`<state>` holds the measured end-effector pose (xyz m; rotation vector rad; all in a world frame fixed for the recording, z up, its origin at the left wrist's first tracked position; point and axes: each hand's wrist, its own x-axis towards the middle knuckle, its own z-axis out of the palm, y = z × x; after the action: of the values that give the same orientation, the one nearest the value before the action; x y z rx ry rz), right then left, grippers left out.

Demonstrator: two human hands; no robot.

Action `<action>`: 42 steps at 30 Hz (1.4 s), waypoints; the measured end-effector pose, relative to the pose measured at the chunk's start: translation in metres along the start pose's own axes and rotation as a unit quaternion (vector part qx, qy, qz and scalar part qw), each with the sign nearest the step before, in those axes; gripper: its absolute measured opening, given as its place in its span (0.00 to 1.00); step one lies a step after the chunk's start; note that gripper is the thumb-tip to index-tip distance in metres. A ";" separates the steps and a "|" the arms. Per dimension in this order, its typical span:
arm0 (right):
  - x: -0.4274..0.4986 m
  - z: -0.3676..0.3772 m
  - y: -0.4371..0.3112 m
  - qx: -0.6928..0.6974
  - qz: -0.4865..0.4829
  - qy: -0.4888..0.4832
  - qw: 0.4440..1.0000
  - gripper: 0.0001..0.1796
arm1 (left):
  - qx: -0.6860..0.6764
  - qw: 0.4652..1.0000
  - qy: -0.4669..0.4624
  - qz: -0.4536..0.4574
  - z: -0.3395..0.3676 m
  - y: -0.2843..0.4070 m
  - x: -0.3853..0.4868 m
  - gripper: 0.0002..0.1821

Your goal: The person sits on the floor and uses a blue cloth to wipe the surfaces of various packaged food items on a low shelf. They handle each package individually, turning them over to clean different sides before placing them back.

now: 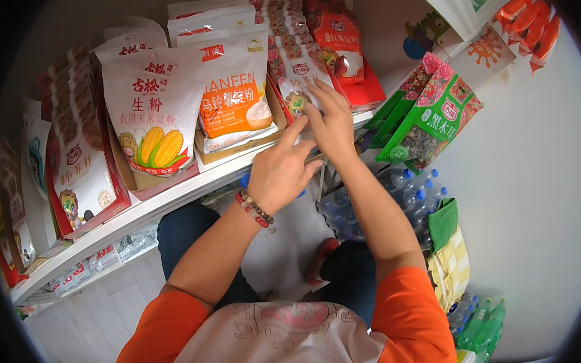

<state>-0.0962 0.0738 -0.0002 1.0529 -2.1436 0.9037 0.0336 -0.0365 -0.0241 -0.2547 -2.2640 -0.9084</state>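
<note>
On a white shelf (161, 197) stand rows of upright food packets. My right hand (330, 122) is at a white flowered packet (296, 68), its fingers over the packet's lower front; whether they grip it cannot be told. Just left and below, my left hand (281, 166), with a beaded bracelet at the wrist, is held before the shelf edge, fingers spread and nothing in it. To its left are an orange and white starch bag (235, 100) and a white starch bag with corn pictured on it (153, 125). A red packet (337, 46) is behind my right hand.
Green packets of dried black fungus (427, 119) hang at the shelf's right end. Below them are wrapped bottles with blue caps (408, 197). Green bottles (485, 329) are at the lower right by a pale wall (531, 194). More packets (104, 258) lie on a lower shelf.
</note>
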 end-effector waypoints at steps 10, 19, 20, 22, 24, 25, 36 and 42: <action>-0.138 -0.052 -0.003 0.592 0.403 -0.217 0.663 0.28 | -0.141 0.989 -0.033 0.012 0.016 0.016 -0.012 0.18; -0.148 -0.070 0.008 0.526 0.491 -0.061 0.692 0.22 | -0.132 0.979 -0.131 -0.087 0.053 0.029 -0.008 0.30; -0.146 -0.078 0.011 0.519 0.483 -0.021 0.705 0.20 | -0.138 0.971 -0.160 -0.110 0.058 0.029 -0.005 0.34; -0.143 -0.097 0.017 0.536 0.464 0.040 0.704 0.21 | -0.230 0.941 -0.198 -0.149 0.070 0.031 0.000 0.32; -0.142 -0.112 0.021 0.538 0.464 0.094 0.697 0.23 | -0.302 0.909 -0.228 -0.176 0.082 0.032 0.004 0.24; -0.142 -0.117 0.023 0.541 0.455 0.117 0.698 0.23 | -0.310 0.900 -0.229 -0.203 0.087 0.032 0.005 0.22; -0.194 -0.148 0.069 0.527 0.508 0.073 0.677 0.17 | -0.461 0.787 -0.266 -0.312 0.123 0.041 0.004 0.18; -0.200 -0.176 0.052 0.490 0.501 0.121 0.703 0.23 | -0.309 0.907 -0.227 -0.172 0.142 0.055 0.008 0.21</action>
<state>-0.0003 0.3213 -0.0571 -0.0778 -1.8368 2.6985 -0.0236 0.0989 -0.0638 -0.3800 -2.4038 -1.9268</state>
